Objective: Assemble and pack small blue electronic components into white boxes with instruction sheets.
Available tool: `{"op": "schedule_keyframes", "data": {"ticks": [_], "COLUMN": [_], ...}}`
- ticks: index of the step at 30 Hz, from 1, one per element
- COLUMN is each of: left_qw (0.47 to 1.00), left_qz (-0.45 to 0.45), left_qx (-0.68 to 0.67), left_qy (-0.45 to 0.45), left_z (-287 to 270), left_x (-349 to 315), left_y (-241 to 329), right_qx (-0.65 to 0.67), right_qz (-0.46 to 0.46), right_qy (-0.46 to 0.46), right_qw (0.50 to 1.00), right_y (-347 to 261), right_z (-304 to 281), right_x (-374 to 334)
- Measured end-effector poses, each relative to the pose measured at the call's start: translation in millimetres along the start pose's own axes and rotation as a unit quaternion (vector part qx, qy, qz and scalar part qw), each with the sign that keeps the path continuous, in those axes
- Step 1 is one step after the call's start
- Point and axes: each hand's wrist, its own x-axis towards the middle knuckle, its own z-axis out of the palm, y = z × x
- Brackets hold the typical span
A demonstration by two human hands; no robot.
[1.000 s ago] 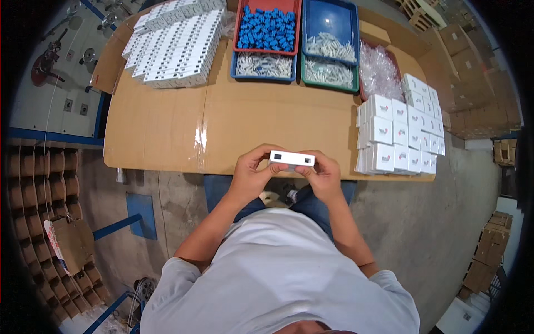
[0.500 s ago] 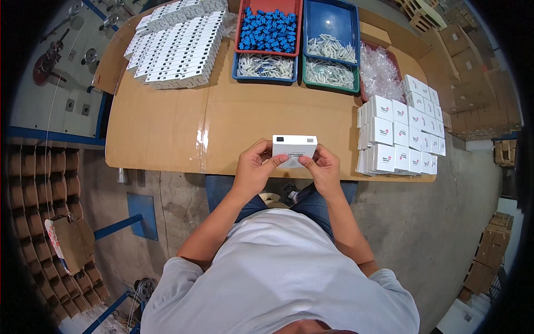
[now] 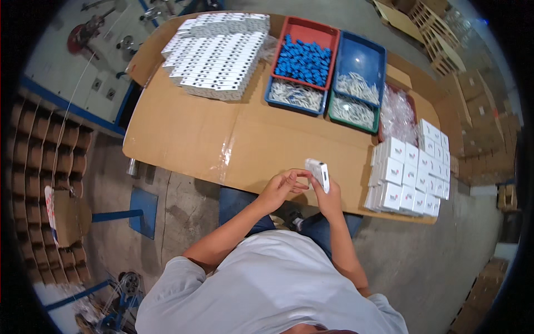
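Observation:
My right hand [image 3: 328,199] holds a small white box [image 3: 319,173] upright over the front edge of the cardboard-covered table [image 3: 222,145]. My left hand [image 3: 281,189] sits just left of the box, fingers curled and fingertips close to it, holding nothing that I can see. To the right, a block of finished white boxes [image 3: 411,172] stands in rows on the table.
At the back lie stacks of flat white box blanks [image 3: 217,55], a red tray of blue parts [image 3: 305,58], blue trays of white parts [image 3: 356,83], and a pile of clear bags [image 3: 397,114]. Cardboard tubes [image 3: 50,161] line the left floor.
The box was held flat between both hands; now it is turned upright in my right hand and shifted right, and my left hand has come off it.

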Motion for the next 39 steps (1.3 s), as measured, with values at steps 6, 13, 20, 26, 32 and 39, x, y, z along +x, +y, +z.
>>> {"op": "schedule_keyframes", "data": {"ticks": [6, 13, 20, 26, 32, 39], "left_qw": [0.911, 0.652, 0.623, 0.614, 0.622, 0.637], "left_qz": [0.08, 0.145, 0.114, 0.095, 0.074, 0.059], "left_qx": [0.313, 0.581, 0.626, 0.638, 0.633, 0.618], "left_qy": [0.258, 0.466, 0.455, 0.455, 0.455, 0.457], "left_z": [-133, -255, -244, -252, -255, -264], "left_x": [28, 13, 8, 8, 6, 7], "left_y": [-20, -1, 2, 5, 2, -6], "right_qx": [-0.14, 0.002, 0.062, -0.065, -0.003, -0.167], "right_qz": [-0.029, 0.015, -0.009, -0.166, -0.25, -0.275], "right_qy": [-0.008, -0.066, -0.137, -0.151, -0.079, 0.011], "right_qw": [0.99, 0.998, 0.989, 0.972, 0.965, 0.947], "right_y": [15, -1, -45, -104, -107, -111], "right_z": [-8, 28, 88, 184, 301, 408], "right_x": [-2, 35, 134, 287, 456, 549]}}
